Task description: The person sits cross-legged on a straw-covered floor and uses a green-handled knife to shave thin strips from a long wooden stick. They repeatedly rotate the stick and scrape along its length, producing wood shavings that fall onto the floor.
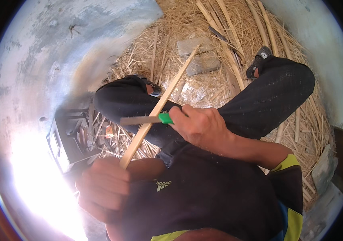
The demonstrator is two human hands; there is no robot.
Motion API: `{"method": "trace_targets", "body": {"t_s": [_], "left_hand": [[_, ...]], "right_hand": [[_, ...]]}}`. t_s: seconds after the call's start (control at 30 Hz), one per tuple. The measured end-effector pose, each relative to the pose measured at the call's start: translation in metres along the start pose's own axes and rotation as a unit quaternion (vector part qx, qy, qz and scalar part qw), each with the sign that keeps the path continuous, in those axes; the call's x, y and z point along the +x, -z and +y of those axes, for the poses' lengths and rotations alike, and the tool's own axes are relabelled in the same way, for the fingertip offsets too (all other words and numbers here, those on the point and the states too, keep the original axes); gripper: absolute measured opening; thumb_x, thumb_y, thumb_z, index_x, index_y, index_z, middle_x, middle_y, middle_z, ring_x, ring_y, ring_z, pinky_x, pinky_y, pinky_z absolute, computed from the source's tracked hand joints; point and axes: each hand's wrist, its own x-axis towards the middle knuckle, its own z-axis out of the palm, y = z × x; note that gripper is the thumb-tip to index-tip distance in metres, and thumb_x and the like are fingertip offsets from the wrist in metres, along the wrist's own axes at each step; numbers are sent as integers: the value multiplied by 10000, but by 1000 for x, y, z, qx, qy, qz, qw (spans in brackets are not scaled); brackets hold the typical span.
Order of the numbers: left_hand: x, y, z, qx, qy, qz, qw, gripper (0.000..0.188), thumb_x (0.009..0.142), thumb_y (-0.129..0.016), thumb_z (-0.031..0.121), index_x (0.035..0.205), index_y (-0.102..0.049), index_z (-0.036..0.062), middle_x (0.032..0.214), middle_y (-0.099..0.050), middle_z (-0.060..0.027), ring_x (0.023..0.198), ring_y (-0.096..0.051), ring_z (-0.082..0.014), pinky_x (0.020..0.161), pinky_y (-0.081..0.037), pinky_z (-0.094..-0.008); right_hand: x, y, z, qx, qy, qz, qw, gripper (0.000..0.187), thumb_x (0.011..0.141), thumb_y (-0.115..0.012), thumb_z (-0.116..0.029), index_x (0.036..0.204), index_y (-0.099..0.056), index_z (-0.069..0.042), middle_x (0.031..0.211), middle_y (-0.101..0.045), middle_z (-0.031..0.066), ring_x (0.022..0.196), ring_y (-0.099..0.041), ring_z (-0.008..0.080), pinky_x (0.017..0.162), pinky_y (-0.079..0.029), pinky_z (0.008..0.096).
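Note:
My left hand (105, 186) is closed round the lower end of a long, pale wooden strip (155, 110). The strip slants up and away to the right, narrowing to a tip between my knees. In my closed right hand (199, 126) is the green handle of a flat-bladed tool (141, 120). Its straight, grey-brown metal blade points left and crosses the strip a little above my left hand. Whether it is a knife or a file I cannot tell. My left fingertips are partly hidden.
Straw-like shavings (171, 24) cover the floor around my legs. Grey bricks (203, 64) lie beyond the strip's tip. Long wooden poles (231, 28) rest at the far right. A dark box-like container (73, 136) holding scraps stands at left, beside a pale wall (55, 60).

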Motion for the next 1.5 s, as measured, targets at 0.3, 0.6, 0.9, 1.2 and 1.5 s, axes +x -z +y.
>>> {"method": "trace_targets", "body": {"t_s": [0.3, 0.6, 0.9, 1.2, 1.5], "left_hand": [[2, 5, 1, 44, 4, 3, 999, 529, 921, -589, 329, 521, -362, 68, 427, -282, 20, 324, -216, -92, 336, -135, -249], [7, 23, -5, 116, -44, 89, 988, 567, 964, -429, 479, 523, -286, 153, 416, -209, 70, 300, -176, -38, 280, -137, -207], [7, 31, -3, 128, -34, 152, 979, 536, 986, -342, 478, 554, -261, 170, 439, -202, 63, 333, -150, -36, 294, -129, -215], [21, 67, -8, 102, -4, 252, 962, 517, 1009, -291, 455, 567, -222, 197, 453, -161, 58, 380, -73, -59, 342, -88, -260], [29, 70, -14, 89, 11, 182, 979, 537, 990, -317, 505, 562, -223, 195, 449, -168, 65, 365, -79, -41, 329, -89, -234]], "right_hand": [[-4, -15, 17, -40, -26, 45, 998, 190, 831, -665, -183, 866, -526, -59, 638, -516, 76, 509, -573, 251, 426, -449, 361], [-15, -48, 79, -167, -144, 37, 975, 191, 893, -582, -281, 933, -513, -109, 599, -563, 112, 506, -609, 330, 438, -473, 443], [6, -62, 128, -229, -163, 14, 959, 163, 890, -565, -210, 950, -504, -71, 657, -572, 160, 589, -626, 352, 460, -466, 462], [34, -54, 161, -78, -199, -16, 977, 245, 922, -537, -263, 977, -533, -23, 722, -602, 227, 718, -605, 411, 634, -447, 501], [38, 35, 47, 104, -200, -146, 963, 315, 955, -477, -319, 1021, -525, -15, 699, -593, 219, 691, -592, 417, 625, -441, 494]]}}
